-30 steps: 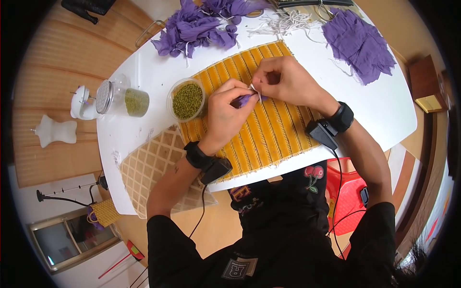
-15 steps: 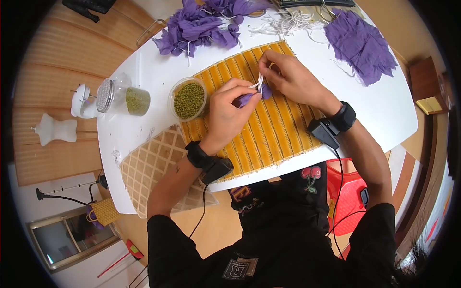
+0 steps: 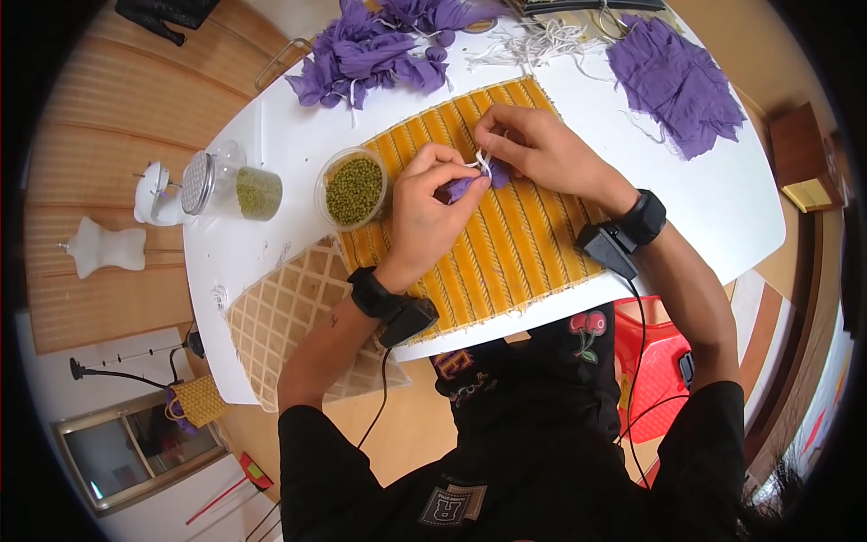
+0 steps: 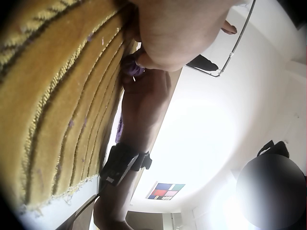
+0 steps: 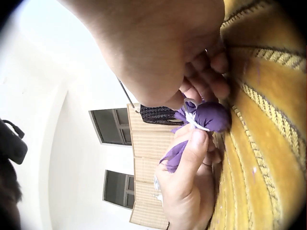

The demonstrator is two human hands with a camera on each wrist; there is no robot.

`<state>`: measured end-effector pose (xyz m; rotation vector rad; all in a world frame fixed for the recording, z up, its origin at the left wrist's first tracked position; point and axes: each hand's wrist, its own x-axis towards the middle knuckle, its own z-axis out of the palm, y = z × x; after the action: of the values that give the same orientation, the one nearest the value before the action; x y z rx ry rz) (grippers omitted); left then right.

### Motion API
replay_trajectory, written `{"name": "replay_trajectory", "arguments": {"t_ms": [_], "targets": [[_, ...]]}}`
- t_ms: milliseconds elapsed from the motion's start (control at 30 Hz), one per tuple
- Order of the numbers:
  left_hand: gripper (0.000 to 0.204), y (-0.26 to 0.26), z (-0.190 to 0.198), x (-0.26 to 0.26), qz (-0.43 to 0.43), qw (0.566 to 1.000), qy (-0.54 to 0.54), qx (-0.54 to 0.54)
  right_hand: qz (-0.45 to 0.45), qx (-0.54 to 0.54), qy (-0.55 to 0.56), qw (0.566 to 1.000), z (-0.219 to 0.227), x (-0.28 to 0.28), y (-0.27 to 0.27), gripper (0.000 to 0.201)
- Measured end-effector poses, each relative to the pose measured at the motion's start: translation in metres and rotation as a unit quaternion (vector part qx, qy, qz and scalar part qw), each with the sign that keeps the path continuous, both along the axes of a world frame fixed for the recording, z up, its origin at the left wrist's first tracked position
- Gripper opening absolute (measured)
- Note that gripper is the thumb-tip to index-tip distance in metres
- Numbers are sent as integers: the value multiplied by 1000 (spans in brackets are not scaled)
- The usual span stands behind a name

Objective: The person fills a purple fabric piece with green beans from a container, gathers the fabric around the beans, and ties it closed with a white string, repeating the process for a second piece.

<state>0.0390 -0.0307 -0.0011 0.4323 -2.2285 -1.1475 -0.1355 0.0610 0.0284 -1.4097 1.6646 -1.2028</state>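
Observation:
A small round bundle of purple cloth [image 5: 213, 116] has white string [image 5: 191, 115] looped round its gathered neck. My left hand [image 3: 426, 203] pinches the neck, its thumb pressing on the string, while loose purple cloth shows behind the thumb in the right wrist view. My right hand [image 3: 553, 155] pinches the string just beyond the left fingertips, its other fingers curled beside the bundle. In the left wrist view the hands hide most of the bundle. Both hands work close over a yellow striped cloth mat [image 3: 506, 262].
Left of the mat stands a clear tub of green beans [image 3: 352, 190], with a lidded jar [image 3: 257, 192] farther left. Purple cloth bundles [image 3: 370, 54] and white strings [image 3: 542, 43] lie at the back; flat purple cloth [image 3: 677, 90] lies back right. A checked cloth [image 3: 289, 307] hangs over the front-left edge.
My right hand first drew the string away from the bundle, then came back nearer my left fingertips, leaving the string slacker and looped. My left hand stays nearly still, pinching the bundle.

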Motion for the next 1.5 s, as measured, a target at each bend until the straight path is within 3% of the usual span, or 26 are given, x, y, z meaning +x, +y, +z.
{"name": "replay_trajectory", "arguments": {"t_ms": [133, 433, 600, 700, 833, 933, 1133, 1500], "targets": [[12, 0, 2, 1, 3, 1000, -10, -1, 35, -1, 43, 998, -9, -6, -1, 17], [11, 2, 7, 2, 3, 999, -33, -1, -26, -24, 30, 999, -12, -6, -3, 14], [11, 2, 5, 0, 5, 1000, -16, -17, -62, -39, 83, 994, -14, -8, -3, 17], [12, 2, 5, 0, 5, 1000, 1, -24, -69, 15, 92, 993, -9, -7, -3, 16], [12, 2, 3, -1, 2, 1000, 7, -21, -90, 6, 62, 994, -5, -6, -1, 16], [11, 3, 6, 1, -18, 1000, -24, 10, -135, -94, 64, 984, -17, -19, -7, 18], [11, 2, 6, 1, -28, 999, -25, 0, -101, -46, 57, 992, -11, -16, -3, 16], [17, 0, -2, 1, 4, 999, -3, 35, -79, -57, 56, 994, -10, -14, -4, 15]]}}
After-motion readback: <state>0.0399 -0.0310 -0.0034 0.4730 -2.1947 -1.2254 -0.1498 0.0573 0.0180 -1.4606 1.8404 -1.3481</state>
